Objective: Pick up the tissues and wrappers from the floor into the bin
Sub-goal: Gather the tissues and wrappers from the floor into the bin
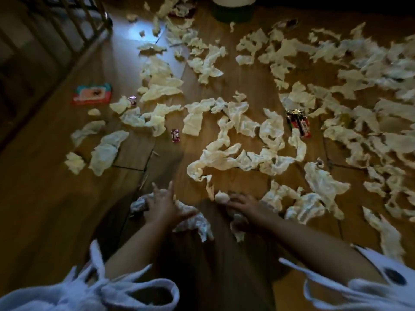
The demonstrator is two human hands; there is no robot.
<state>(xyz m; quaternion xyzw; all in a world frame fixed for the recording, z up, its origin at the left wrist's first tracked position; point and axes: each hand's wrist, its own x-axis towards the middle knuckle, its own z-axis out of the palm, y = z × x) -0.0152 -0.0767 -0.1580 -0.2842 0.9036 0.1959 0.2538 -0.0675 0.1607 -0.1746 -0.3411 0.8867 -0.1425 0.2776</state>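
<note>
Fingers [170,190] of left hand [161,204] were spread over a crumpled tissue [195,221] | right hand [244,206] clenched a tissue wad [221,197] | tissues [235,158] and wrappers [298,124] littered the floor [56,198]; bin [233,10] at its far edge | step judged: gathering; next: close left hand, carry both handfuls to bin.

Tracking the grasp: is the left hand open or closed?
Open: the left hand has fingers spread straight over a crumpled tissue.
</note>
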